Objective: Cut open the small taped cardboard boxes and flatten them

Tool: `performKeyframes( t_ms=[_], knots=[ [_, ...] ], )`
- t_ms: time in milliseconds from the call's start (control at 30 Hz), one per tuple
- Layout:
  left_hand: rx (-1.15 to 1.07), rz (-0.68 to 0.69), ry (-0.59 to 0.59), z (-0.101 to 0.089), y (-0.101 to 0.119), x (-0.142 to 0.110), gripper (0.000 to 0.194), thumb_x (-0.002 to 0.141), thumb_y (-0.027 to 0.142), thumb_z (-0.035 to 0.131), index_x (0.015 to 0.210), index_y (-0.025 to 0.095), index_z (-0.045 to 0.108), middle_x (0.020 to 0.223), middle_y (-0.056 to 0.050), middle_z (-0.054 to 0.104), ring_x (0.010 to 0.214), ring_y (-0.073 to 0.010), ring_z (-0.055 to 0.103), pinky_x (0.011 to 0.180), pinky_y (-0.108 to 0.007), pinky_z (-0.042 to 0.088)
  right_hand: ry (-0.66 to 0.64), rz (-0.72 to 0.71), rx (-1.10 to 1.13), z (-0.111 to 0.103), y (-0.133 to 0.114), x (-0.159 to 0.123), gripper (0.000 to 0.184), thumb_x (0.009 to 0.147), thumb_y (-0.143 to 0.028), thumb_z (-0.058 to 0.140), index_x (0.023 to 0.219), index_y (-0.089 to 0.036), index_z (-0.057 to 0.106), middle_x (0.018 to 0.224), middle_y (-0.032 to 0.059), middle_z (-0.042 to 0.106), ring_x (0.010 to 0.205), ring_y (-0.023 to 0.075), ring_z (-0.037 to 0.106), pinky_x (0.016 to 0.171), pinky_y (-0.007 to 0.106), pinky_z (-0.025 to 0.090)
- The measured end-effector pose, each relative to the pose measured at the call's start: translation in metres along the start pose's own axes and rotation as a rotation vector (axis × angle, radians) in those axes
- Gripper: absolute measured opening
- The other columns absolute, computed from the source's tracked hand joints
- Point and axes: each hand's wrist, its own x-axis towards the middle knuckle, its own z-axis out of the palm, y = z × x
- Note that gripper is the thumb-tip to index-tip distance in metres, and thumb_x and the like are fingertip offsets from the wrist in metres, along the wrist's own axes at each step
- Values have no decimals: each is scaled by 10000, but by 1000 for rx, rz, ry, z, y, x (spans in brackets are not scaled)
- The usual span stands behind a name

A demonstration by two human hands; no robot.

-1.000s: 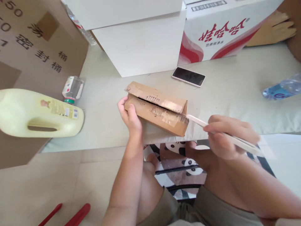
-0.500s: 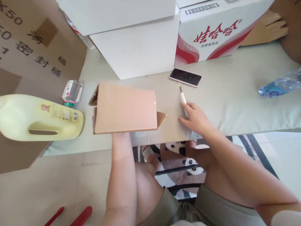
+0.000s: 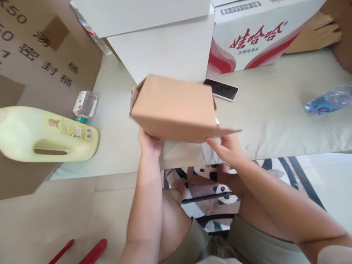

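A small brown cardboard box (image 3: 176, 106) is lifted off the pale cushion (image 3: 275, 121), its plain face toward me and loose flaps showing at both ends. My left hand (image 3: 150, 143) grips its lower left edge from below. At the lower right corner, my right hand (image 3: 227, 146) holds the box by a flap, fingers closed on the cardboard. Something pale shows under the box between my hands; I cannot make out what it is. The white cutter is hidden behind the box.
A phone (image 3: 221, 89) lies face up behind the box. White boxes (image 3: 165, 40) and a red-and-white carton (image 3: 255, 36) stand at the back. A yellow jug (image 3: 46, 134) and small bottle (image 3: 85, 104) lie left, a water bottle (image 3: 330, 99) right, red handles (image 3: 88, 253) on the floor.
My right hand laid the white cutter down on the cushion and moved to the box. The box was turned over and raised, now held by both hands.
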Motion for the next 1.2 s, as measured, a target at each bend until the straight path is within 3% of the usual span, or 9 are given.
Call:
performKeyframes(
  t_ms=[100, 167, 300, 500, 667, 800, 967, 1067, 1200],
  knots=[
    [-50, -32, 10, 2, 0, -3, 285, 769, 490, 629, 746, 210, 583, 757, -27, 638, 706, -171, 624, 623, -291, 482, 189, 128, 42, 1, 12, -1, 356, 996, -525, 472, 1042, -224, 657, 1046, 77, 762, 1015, 239, 730, 870, 398, 603],
    [-17, 46, 13, 5, -1, -6, 299, 751, 479, 673, 714, 210, 548, 732, -8, 593, 689, -150, 579, 640, -277, 460, 203, 187, 111, 1, 17, -2, 415, 1012, -556, 402, 1200, -251, 612, 1244, 88, 721, 1211, 251, 676, 992, 430, 577],
    [74, 240, 47, 12, -3, -12, 312, 744, 429, 722, 689, 208, 508, 691, 25, 511, 651, -124, 502, 625, -258, 395, 121, 167, 262, -1, 19, -3, 477, 1004, -558, 345, 1393, -314, 475, 1492, 78, 575, 1427, 254, 522, 1119, 494, 505],
    [108, 424, 175, 12, -3, -6, 441, 748, 539, 740, 719, 210, 447, 694, 43, 495, 628, -101, 500, 633, -251, 408, 69, 188, 393, -6, 17, -1, 486, 968, -538, 373, 1368, -304, 521, 1416, 81, 637, 1299, 269, 628, 1010, 488, 573],
    [26, 439, 236, 7, -2, 0, 534, 654, 569, 829, 757, 209, 449, 760, 36, 574, 720, -105, 577, 727, -256, 488, -176, 191, 348, -7, 15, 0, 555, 954, -607, 468, 1385, -270, 560, 1439, 84, 630, 1317, 273, 611, 1124, 493, 497],
    [22, 400, 238, 3, 2, -1, 510, 663, 520, 828, 728, 209, 429, 712, 49, 539, 719, -109, 575, 726, -251, 492, -246, 102, 174, -9, 9, 0, 658, 942, -609, 538, 1502, -273, 454, 1594, 96, 476, 1492, 293, 431, 1251, 520, 341],
    [130, 384, 111, 3, 3, -11, 337, 734, 487, 746, 837, 213, 580, 916, -36, 674, 990, -216, 678, 911, -356, 535, -157, -26, -33, -11, 9, 0, 608, 906, -562, 613, 1418, -247, 526, 1415, 140, 627, 1340, 352, 576, 1127, 571, 475],
    [178, 412, -42, 2, -2, -15, 470, 786, 584, 673, 1100, 235, 658, 1237, -102, 689, 1296, -285, 600, 1102, -420, 474, -100, -43, -22, -9, 12, -2, 529, 916, -505, 618, 1365, -232, 556, 1298, 138, 685, 1199, 324, 663, 1016, 519, 562],
    [298, 390, -119, -4, -8, -15, 598, 808, 704, 636, 1201, 254, 650, 1386, -113, 638, 1420, -285, 512, 1207, -412, 385, -14, 61, 15, -6, 15, -5, 466, 899, -510, 631, 1242, -196, 615, 1077, 122, 744, 996, 285, 721, 877, 460, 611]
  ],
)
